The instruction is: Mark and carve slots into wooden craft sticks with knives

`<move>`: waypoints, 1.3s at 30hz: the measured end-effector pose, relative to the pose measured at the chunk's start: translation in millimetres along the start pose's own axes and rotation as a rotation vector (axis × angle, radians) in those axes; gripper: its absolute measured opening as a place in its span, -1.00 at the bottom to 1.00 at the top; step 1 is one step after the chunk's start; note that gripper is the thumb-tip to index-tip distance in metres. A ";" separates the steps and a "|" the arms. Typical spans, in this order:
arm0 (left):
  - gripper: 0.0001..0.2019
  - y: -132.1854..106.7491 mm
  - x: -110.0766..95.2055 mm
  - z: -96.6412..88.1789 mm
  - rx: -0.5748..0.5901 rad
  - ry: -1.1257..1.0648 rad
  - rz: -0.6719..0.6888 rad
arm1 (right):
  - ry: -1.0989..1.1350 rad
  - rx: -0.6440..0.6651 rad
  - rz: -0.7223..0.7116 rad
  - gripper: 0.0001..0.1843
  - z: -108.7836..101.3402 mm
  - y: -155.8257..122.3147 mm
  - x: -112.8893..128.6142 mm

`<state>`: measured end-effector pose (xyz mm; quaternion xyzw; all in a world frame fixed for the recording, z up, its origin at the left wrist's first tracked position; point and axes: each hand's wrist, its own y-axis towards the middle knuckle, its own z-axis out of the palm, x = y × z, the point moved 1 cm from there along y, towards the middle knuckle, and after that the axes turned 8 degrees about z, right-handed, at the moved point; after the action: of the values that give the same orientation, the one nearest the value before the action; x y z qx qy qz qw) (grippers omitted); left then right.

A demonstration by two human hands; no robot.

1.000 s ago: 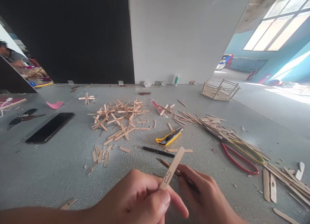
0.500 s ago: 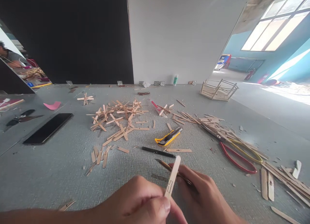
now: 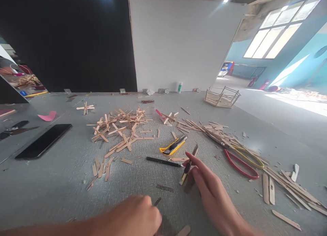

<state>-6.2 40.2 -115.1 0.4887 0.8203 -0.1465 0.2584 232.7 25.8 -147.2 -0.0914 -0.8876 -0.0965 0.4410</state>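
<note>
My right hand (image 3: 213,185) holds a slim craft knife (image 3: 188,166) between thumb and fingers, its blade end pointing up and away from me. Low in the view my left hand (image 3: 143,214) is curled closed, slightly blurred, and what it grips, if anything, is hidden. A small dark sliver (image 3: 157,202) shows beside its knuckles. The rounded end of a wooden craft stick (image 3: 184,230) shows at the bottom edge, between the hands. Ahead of them lie a black pen (image 3: 165,161), a slotted craft stick (image 3: 178,159) and a yellow box cutter (image 3: 173,145).
Crossed craft sticks (image 3: 122,123) are heaped mid-table. Red-and-yellow-handled scissors (image 3: 240,157) lie among loose sticks (image 3: 288,185) on the right. A phone (image 3: 44,141) lies left. A small stick-built frame (image 3: 222,97) and a glue stick (image 3: 180,87) stand near the back panel (image 3: 184,42).
My left hand has dropped down and left, and the slotted stick no longer shows upright in it. My right hand has moved slightly up, turning the knife from pointing left to pointing away.
</note>
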 end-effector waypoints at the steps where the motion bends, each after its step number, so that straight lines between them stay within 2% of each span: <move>1: -0.81 5.7 2.1 -7.7 0.001 0.066 -0.022 | -0.002 0.006 0.005 -0.45 0.9 0.1 -1.3; 3: -0.72 19.7 11.0 -21.8 -0.012 0.185 -0.033 | -0.014 0.007 0.010 -0.42 2.4 0.1 -3.2; 4: -0.59 26.6 17.4 -27.6 -0.059 0.253 0.033 | -0.024 0.001 0.007 -0.42 2.8 -0.1 -3.5; 6: -0.36 36.7 33.6 -34.5 -0.059 0.321 0.134 | -0.046 -0.010 0.005 -0.42 3.0 -0.7 -2.6; 9: -0.40 41.3 53.9 -36.5 -0.013 0.283 0.161 | -0.063 -0.008 0.010 -0.43 2.7 -1.6 0.5; 11: -0.53 41.0 57.4 -36.9 -0.090 0.255 0.133 | -0.060 -0.008 0.010 -0.43 3.1 -1.5 1.2; 13: -0.67 41.0 54.4 -37.7 -0.143 0.236 0.096 | -0.066 -0.019 0.007 -0.42 4.2 -1.0 0.1; 15: -0.75 42.2 49.5 -39.1 -0.148 0.232 0.071 | -0.092 -0.045 0.010 -0.42 5.6 -0.5 -2.1; 20: -0.81 44.6 46.6 -42.6 -0.167 0.242 0.033 | -0.133 -0.079 -0.003 -0.40 7.0 -1.3 -2.8; 21: -0.81 44.5 47.7 -42.8 -0.174 0.241 0.021 | -0.128 -0.068 -0.008 -0.40 7.2 -1.6 -2.1; 25: -0.51 42.7 52.9 -43.0 -0.180 0.222 0.008 | -0.140 -0.047 -0.031 -0.44 8.3 -1.6 -0.7; 32: -0.61 42.2 55.3 -47.1 -0.172 0.115 0.063 | -0.192 -0.067 -0.113 -0.44 9.0 0.0 -1.2; 36: -0.63 39.3 36.2 -53.2 -0.225 0.019 0.096 | -0.186 -0.071 -0.143 -0.45 9.4 -0.1 -3.1; 39: -0.68 31.9 12.8 -53.3 -0.275 -0.151 0.173 | -0.147 -0.177 -0.225 -0.27 7.3 -4.1 -4.0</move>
<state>1.9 91.0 -78.1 0.5053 0.7658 -0.0465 0.3951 228.5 23.3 -155.1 -0.0365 -0.9102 -0.2162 0.3514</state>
